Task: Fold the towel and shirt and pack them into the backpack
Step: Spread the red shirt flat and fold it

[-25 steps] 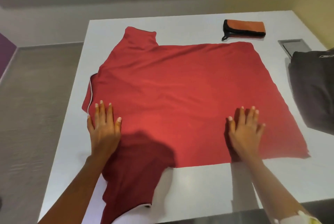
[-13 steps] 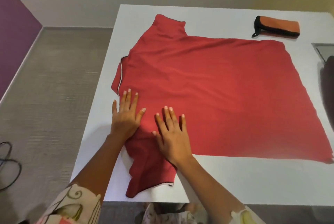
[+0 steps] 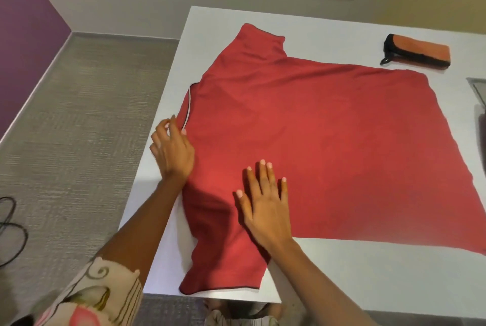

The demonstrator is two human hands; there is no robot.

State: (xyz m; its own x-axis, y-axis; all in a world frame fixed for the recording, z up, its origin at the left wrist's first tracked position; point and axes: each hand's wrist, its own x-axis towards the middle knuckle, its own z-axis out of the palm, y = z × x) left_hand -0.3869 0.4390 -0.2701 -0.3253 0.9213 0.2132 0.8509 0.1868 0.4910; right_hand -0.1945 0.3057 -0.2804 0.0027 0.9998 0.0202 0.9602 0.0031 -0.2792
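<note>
A red shirt (image 3: 315, 141) lies spread flat on the white table (image 3: 328, 278), its neck with white piping toward the left edge. My left hand (image 3: 172, 149) is at that neck edge, fingers curled and pinching the fabric by the piping. My right hand (image 3: 263, 204) presses flat, fingers straight, on the shirt where the near sleeve (image 3: 223, 260) joins the body; that sleeve reaches the table's front edge. A folded orange towel (image 3: 418, 52) with black trim lies at the far right. A dark sliver of the backpack (image 3: 483, 125) shows at the right border.
A grey recessed plate (image 3: 477, 86) is set in the table at the right edge. Grey carpet lies left of the table, with a black cable (image 3: 10, 228) on it. A purple wall stands at the far left.
The view has swung left. My right hand came across from the shirt's right side to the near sleeve. My left hand slid up to the neck edge and its fingers curled.
</note>
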